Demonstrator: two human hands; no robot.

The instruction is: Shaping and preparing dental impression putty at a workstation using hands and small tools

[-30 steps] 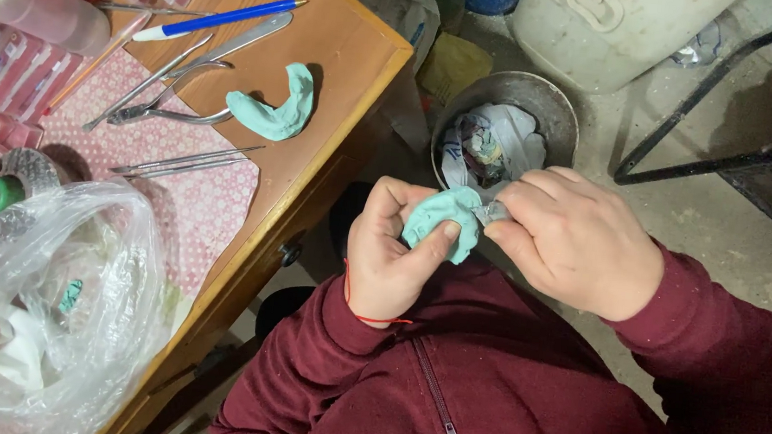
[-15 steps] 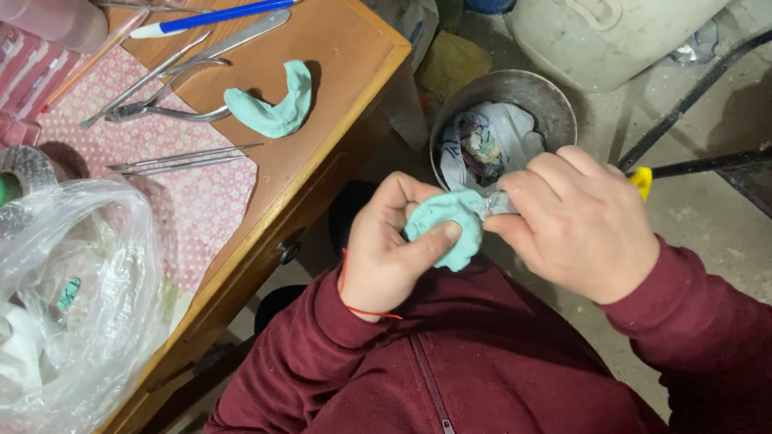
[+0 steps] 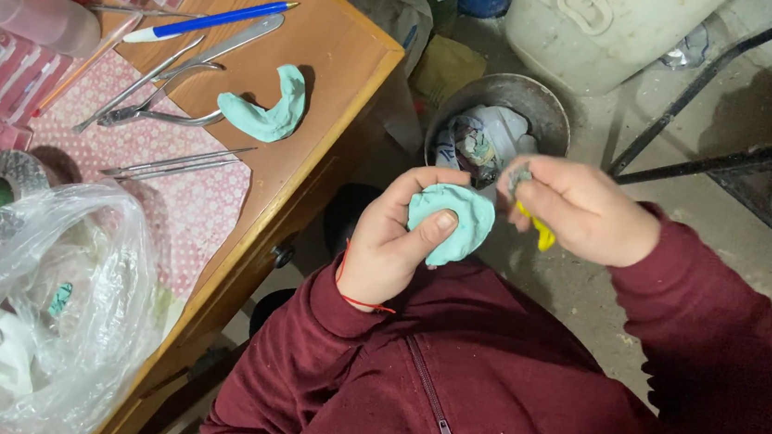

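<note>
Clamped between thumb and curled fingers, the pale green lump (image 3: 450,221) sits in my left hand (image 3: 393,246), my thumb pressed flat across its lower face. It is a rounded, flattened piece held in front of my chest, above the dark red zip jacket (image 3: 483,384). My right hand (image 3: 582,211) is just beside it, apart from the lump, fingers closed around a small tool with a yellow handle (image 3: 541,232); only a bit of the yellow shows under the fingers, and a greyish scrap sits at the fingertips near the top of the lump. I cannot tell what the tool's working end looks like, since it is blurred.

Beyond my hands, on the floor, a round metal bin (image 3: 544,110) holds crumpled paper and scraps. To my left is the wooden table (image 3: 344,55). On it lies a second pale green piece, a curved horseshoe shape (image 3: 270,109), touching the handles of metal pliers (image 3: 150,99). A blue and white pen (image 3: 208,20) lies near the far edge, thin metal tweezers (image 3: 177,161) rest on a pink patterned cloth (image 3: 190,219), and a crumpled clear plastic bag (image 3: 34,307) fills the near corner.
</note>
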